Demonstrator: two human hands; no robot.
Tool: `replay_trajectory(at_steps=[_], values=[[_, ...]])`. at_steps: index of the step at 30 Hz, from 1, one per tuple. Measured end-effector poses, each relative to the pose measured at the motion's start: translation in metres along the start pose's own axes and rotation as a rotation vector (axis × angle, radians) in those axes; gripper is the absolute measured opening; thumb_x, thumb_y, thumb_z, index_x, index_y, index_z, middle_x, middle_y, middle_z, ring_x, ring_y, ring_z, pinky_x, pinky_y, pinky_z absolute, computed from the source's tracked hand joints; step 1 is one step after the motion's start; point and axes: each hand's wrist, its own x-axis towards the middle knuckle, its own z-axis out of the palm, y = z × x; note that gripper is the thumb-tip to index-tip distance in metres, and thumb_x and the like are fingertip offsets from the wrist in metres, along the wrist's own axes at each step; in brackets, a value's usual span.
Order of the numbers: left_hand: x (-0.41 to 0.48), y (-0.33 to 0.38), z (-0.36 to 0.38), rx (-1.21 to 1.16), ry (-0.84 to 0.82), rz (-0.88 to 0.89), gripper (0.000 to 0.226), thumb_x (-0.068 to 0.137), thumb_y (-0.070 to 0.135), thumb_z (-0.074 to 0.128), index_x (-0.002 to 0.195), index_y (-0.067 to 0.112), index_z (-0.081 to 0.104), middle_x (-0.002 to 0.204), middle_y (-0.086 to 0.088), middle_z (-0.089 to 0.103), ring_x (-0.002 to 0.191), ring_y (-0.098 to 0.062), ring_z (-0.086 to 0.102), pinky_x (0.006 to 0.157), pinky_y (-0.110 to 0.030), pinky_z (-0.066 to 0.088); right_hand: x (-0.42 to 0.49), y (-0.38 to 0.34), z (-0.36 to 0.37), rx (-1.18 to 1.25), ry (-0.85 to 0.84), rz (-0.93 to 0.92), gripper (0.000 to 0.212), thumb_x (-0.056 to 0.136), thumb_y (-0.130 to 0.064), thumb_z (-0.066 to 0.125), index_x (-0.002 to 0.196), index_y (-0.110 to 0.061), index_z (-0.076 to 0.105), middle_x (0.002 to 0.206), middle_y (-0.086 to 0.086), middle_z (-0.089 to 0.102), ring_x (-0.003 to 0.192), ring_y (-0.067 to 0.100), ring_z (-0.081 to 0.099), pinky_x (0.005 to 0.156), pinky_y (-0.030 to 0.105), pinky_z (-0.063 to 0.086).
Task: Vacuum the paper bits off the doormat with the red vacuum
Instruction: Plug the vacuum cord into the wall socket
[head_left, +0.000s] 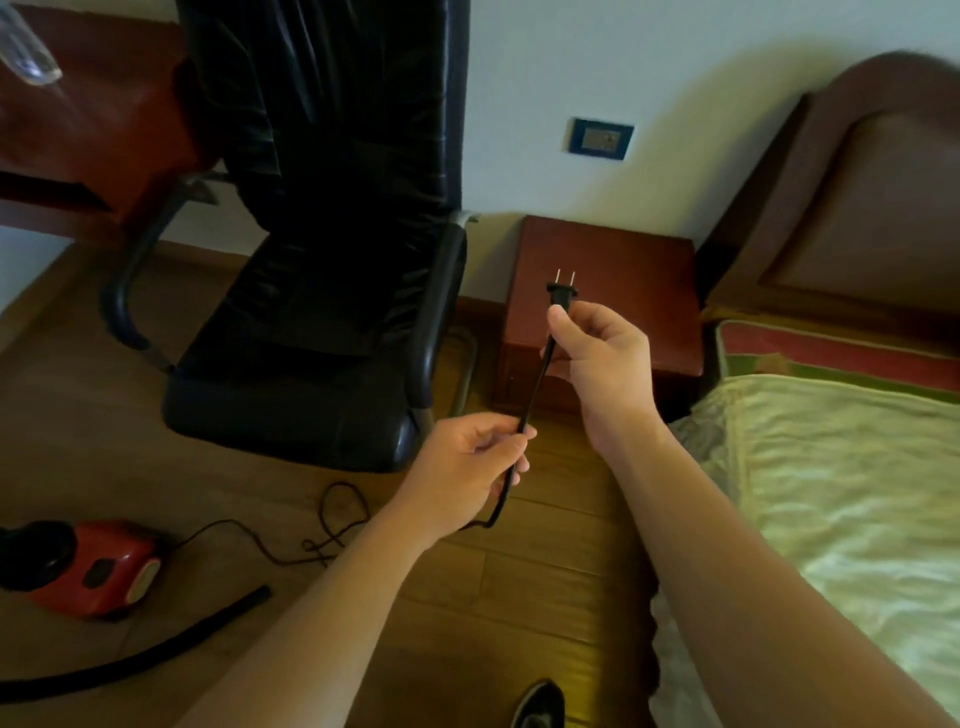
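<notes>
Right hand (597, 364) pinches the thin black power cord (537, 384) between thumb and forefinger just below the black two-prong plug (562, 292), prongs up, the other fingers loosely curled. Left hand (467, 462) is lower on the same cord, fingers curled round it. Below the left hand the cord drops to the brown wooden plank floor (545, 582), tangles in a loose loop and runs to the red canister vacuum (98, 566). The vacuum lies on the floor at lower left, well apart from both hands. A black corrugated hose (156, 654) lies on the floor just in front of it. The plug is held up in front of a reddish-brown wooden nightstand (623, 260). A blue-framed wall socket (601, 138) sits on the white wall above, apart from the plug. Black leather office chair (322, 260) stands left of the nightstand, bed with pale green quilted cover (831, 493) on the right. A dark shoe (540, 704) shows at the bottom edge.
</notes>
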Motion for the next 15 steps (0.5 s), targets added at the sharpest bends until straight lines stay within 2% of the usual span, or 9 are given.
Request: replay_trajectory(at_steps=[3, 6, 10, 13, 15], values=[[0.023, 0.009, 0.031, 0.001, -0.008, -0.004, 0.016, 0.102, 0.019, 0.057, 0.108, 0.024, 0.071, 0.081, 0.004, 0.070, 0.079, -0.011, 0.068, 0.080, -0.032, 0.060, 0.021, -0.005, -0.030, -0.012, -0.014, 0.003, 0.010, 0.096, -0.022, 0.067, 0.103, -0.021, 0.073, 0.075, -0.012, 0.071, 0.078, 0.008, 0.069, 0.080, 0.035, 0.062], [0.048, 0.014, 0.050, -0.026, -0.010, -0.012, 0.017, 0.102, 0.017, 0.056, 0.108, 0.023, 0.071, 0.081, 0.003, 0.070, 0.078, -0.012, 0.067, 0.080, -0.034, 0.060, 0.048, -0.009, -0.049, -0.008, 0.002, 0.027, 0.013, 0.095, -0.022, 0.069, 0.106, -0.019, 0.074, 0.087, -0.005, 0.072, 0.088, 0.016, 0.070, 0.083, 0.042, 0.062], [0.091, 0.019, 0.059, 0.001, -0.018, 0.003, 0.018, 0.103, 0.016, 0.055, 0.108, 0.022, 0.071, 0.080, 0.001, 0.069, 0.078, -0.011, 0.067, 0.077, -0.026, 0.060, 0.091, -0.007, -0.064, -0.032, 0.017, 0.035, 0.019, 0.095, -0.023, 0.069, 0.112, -0.017, 0.073, 0.097, 0.001, 0.073, 0.097, 0.021, 0.071, 0.087, 0.045, 0.061], [0.132, 0.021, 0.061, -0.010, -0.017, 0.012, 0.018, 0.103, 0.015, 0.055, 0.107, 0.023, 0.071, 0.077, 0.004, 0.068, 0.076, -0.012, 0.067, 0.075, -0.027, 0.060, 0.131, -0.003, -0.068, -0.056, 0.031, 0.025, 0.017, 0.095, -0.025, 0.068, 0.111, -0.022, 0.073, 0.099, 0.001, 0.075, 0.098, 0.020, 0.071, 0.088, 0.041, 0.060], [0.162, 0.021, 0.060, -0.010, -0.007, 0.016, 0.018, 0.103, 0.015, 0.055, 0.107, 0.023, 0.071, 0.077, 0.004, 0.068, 0.075, -0.012, 0.066, 0.072, -0.027, 0.059, 0.160, -0.002, -0.069, -0.055, 0.049, 0.025, 0.017, 0.096, -0.024, 0.068, 0.111, -0.021, 0.073, 0.099, 0.001, 0.074, 0.096, 0.018, 0.071, 0.082, 0.032, 0.060]])
